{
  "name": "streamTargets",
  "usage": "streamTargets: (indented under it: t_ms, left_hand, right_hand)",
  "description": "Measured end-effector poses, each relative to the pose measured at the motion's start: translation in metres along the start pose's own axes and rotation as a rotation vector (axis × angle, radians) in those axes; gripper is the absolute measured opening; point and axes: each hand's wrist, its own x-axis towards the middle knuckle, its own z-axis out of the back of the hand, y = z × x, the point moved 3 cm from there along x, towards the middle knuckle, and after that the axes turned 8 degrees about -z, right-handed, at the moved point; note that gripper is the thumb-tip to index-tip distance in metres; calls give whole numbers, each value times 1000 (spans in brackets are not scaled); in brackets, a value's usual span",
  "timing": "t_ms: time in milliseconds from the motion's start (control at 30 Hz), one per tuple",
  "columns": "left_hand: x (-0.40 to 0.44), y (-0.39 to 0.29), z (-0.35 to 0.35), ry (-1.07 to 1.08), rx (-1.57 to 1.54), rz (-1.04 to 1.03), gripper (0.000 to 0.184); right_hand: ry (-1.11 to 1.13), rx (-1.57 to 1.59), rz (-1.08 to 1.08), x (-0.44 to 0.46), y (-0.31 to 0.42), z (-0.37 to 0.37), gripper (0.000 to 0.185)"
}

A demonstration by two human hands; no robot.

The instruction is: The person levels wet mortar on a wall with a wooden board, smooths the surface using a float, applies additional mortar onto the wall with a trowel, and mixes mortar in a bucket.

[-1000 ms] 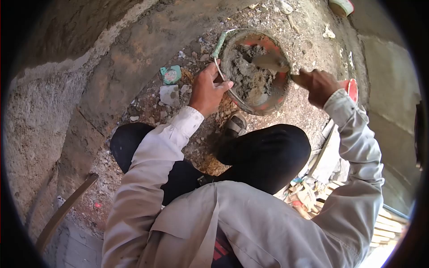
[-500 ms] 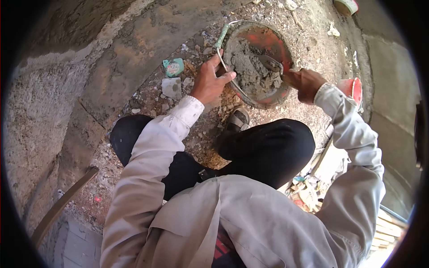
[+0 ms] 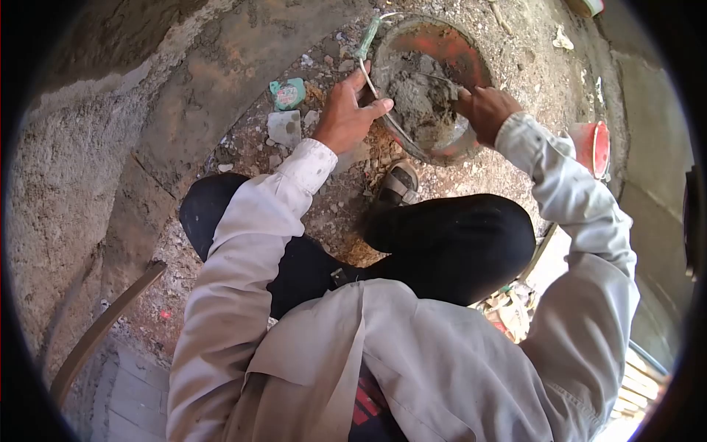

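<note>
A bucket (image 3: 465,55) with a reddish, mortar-smeared inside stands on the rubble ground in front of me. Wet grey mortar (image 3: 420,99) lies in it. My left hand (image 3: 346,110) grips the bucket's near-left rim, thumb and fingers against the wire handle (image 3: 372,82), which has a green grip (image 3: 368,38). Closed around a trowel's handle, my right hand (image 3: 487,112) reaches over the right side of the bucket. The trowel's blade (image 3: 440,79) is tilted in the mortar and partly hidden.
To the right lies a red-and-white pail (image 3: 591,146) beside a low concrete wall (image 3: 652,125). Left of the bucket are a crumpled green packet (image 3: 287,94) and a pale block (image 3: 284,128). A curved wooden strip (image 3: 110,324) stands at lower left, near a rough wall (image 3: 66,177).
My right hand has moved left and inward over the bucket, turning the trowel into the mortar. My left hand keeps its place at the rim. The view has shifted slightly.
</note>
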Motion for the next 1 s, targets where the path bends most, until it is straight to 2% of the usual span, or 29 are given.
streamTargets:
  t_ms: [100,167,233,300,367,433,500,533,600,633,667,767,833,933,1000]
  left_hand:
    - [-2,1,-5,40,-50,18,84]
    - [0,1,-4,36,-67,9,84]
    - [-1,0,-5,-1,-40,-12,83]
    - [-5,-3,-7,-30,-31,-25,82]
    - [-6,-8,-11,-43,-36,-49,81]
    - [-9,-5,-15,-55,-85,-59,80]
    - [-12,-6,-20,-40,-106,-59,80]
    - [-15,-9,-23,-35,-147,-41,78]
    - [-20,-10,-26,17,-60,-52,77]
    - [-14,-13,-28,39,-18,-79,76]
    - [-11,-15,-31,65,-12,-106,74]
    - [-3,-9,-43,75,44,-117,72]
    - [2,-13,-46,87,-24,-84,71]
    - [10,-20,-40,86,-68,-49,70]
    - [12,-18,-41,95,-51,-27,70]
  right_hand:
    - [42,18,147,-48,-14,3,19]
    - [-49,146,280,-57,-32,6,38]
    - [-27,244,-27,-51,-51,18,41]
    - [-165,69,-270,-34,-56,39,30]
    - [-103,-177,-225,19,-83,-9,27]
    - [213,84,-282,36,-63,-28,25]
    - [99,51,52,57,-55,-95,30]
    - [225,168,25,48,-46,-77,32]
    - [621,570,-400,10,-40,-49,37]
    - [686,681,-493,-6,-39,-48,40]
    - [731,732,-478,-14,-39,-64,31]
    - [700,1045,-334,-36,-41,-146,24]
    - [557,1275,-290,-66,-25,-125,22]
    - [123,1122,-234,-94,-15,-103,20]
    - [154,873,-208,-95,-26,-78,19]
